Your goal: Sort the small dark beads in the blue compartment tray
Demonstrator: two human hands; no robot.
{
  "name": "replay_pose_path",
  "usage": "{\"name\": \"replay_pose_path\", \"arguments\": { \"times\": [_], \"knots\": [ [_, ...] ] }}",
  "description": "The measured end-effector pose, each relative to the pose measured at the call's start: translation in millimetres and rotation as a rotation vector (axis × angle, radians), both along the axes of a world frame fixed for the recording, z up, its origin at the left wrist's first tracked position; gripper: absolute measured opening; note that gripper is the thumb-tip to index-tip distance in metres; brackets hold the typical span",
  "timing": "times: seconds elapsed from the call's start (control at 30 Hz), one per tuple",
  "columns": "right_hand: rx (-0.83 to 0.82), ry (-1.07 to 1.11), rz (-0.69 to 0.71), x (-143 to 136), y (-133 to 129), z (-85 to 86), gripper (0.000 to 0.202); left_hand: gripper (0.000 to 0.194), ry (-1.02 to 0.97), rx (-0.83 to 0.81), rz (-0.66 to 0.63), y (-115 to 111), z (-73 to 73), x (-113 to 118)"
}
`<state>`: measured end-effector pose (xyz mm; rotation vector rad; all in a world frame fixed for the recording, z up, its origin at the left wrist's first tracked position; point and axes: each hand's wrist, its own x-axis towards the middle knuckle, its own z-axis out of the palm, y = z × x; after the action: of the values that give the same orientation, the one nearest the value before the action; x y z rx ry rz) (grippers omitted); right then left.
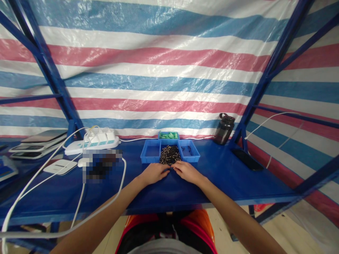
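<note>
My left hand [155, 173] and my right hand [187, 172] meet at the front edge of the middle blue bin. Both hands have fingers and thumb pinched together, almost tip to tip. Whatever is between the fingertips is too small to make out. A heap of small black and gold parts [170, 154] fills the middle bin just beyond my fingers. Left of it stands a blue bin [150, 150] with a bare floor. The right-hand bin [196, 155] has a few small dark pieces [188, 149] in it. Behind the middle bin, green pieces [168, 135] lie in another small blue bin.
On the blue table [222, 176], a dark bottle [224, 128] and a black phone [247, 159] are at the right. A white power strip [92, 145], loose white cables [124, 173], a white flat device [60, 167] and stacked devices [39, 143] occupy the left. Blue metal posts flank the table.
</note>
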<state>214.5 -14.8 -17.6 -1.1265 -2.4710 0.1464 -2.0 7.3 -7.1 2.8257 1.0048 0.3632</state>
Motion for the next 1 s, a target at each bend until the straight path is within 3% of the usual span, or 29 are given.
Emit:
{"name": "replay_pose_path", "arguments": {
  "times": [0.23, 0.57, 1.0],
  "knots": [
    [0.008, -0.006, 0.016, -3.0, -1.9, 0.0, 0.026, 0.025, -0.019, -0.016, -0.040, -0.9, -0.8, 2.9],
    [-0.046, -0.012, -0.125, 4.4, -2.6, 8.1, 0.013, 0.024, -0.024, -0.020, -0.006, -2.1, 0.5, 3.8],
    [-0.054, -0.117, -0.148, -1.2, -7.4, 8.6, 0.018, 0.020, -0.014, 0.002, 0.043, -2.5, -2.2, 7.6]
  ]
}}
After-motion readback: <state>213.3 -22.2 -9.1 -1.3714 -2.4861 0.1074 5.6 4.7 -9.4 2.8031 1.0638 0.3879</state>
